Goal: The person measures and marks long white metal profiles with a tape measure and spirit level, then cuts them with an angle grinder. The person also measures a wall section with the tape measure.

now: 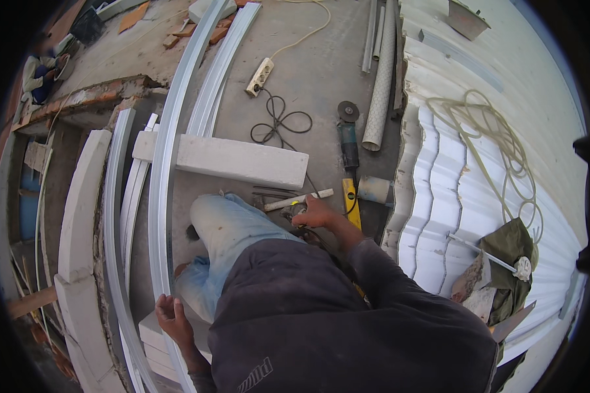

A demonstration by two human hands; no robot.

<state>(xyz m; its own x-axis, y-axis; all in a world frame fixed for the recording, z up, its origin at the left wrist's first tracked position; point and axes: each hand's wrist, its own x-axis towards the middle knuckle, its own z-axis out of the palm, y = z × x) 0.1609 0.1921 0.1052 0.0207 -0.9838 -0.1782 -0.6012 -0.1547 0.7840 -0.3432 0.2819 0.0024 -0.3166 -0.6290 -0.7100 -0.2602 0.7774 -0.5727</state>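
Observation:
My left hand (173, 318) is closed, fingers curled, at the edge of a long silvery metal profile (164, 196). This profile runs lengthwise across a white block (242, 162). Beyond my bent knee, my right hand (316, 215) is closed round a small grey and yellow thing (295, 209); its kind is partly hidden by the fingers. Close to that hand lie a whitish stick (316, 196), several thin dark rods and a yellow spirit level (352, 204). Farther off, an angle grinder (349, 141) rests on the floor with its disc at the far end.
A power strip (260, 77) and looped black cord (280, 124) lie ahead. More metal profiles (221, 69) extend away. Long tubes (379, 98), white corrugated sheets (432, 196) and a coiled hose (498, 144) are rightward. A block wall (82, 216) edges a drop leftward; another person (40, 75) sits beyond.

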